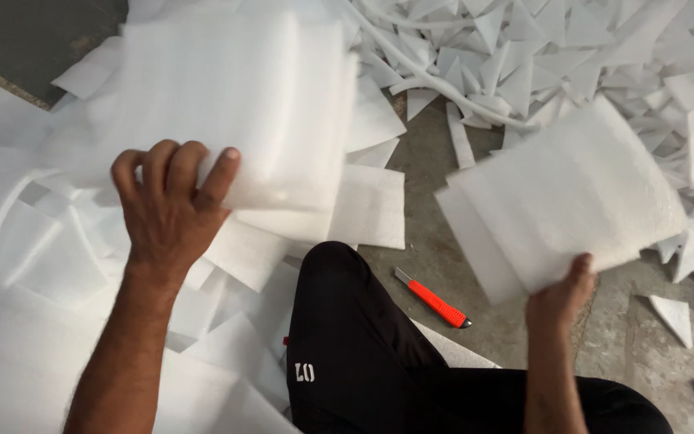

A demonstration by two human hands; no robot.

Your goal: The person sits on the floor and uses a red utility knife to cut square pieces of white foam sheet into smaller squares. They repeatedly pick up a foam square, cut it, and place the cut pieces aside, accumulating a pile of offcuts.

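Observation:
My left hand (pixel 169 207) grips the near edge of a thick stack of white foam sheets (pixel 226 104), lifted and blurred above the pile at the left. My right hand (pixel 562 296) pinches the near corner of a second, smaller stack of square white foam sheets (pixel 564 193), held tilted above the grey floor at the right. Between my hands my knee in black trousers (pixel 347 329) points forward.
A red utility knife (pixel 434 299) lies on the concrete floor (pixel 435 185) beside my knee. More flat foam sheets (pixel 10 321) cover the floor at the left. Several triangular foam offcuts (pixel 540 56) and a long foam strip are heaped at the back right.

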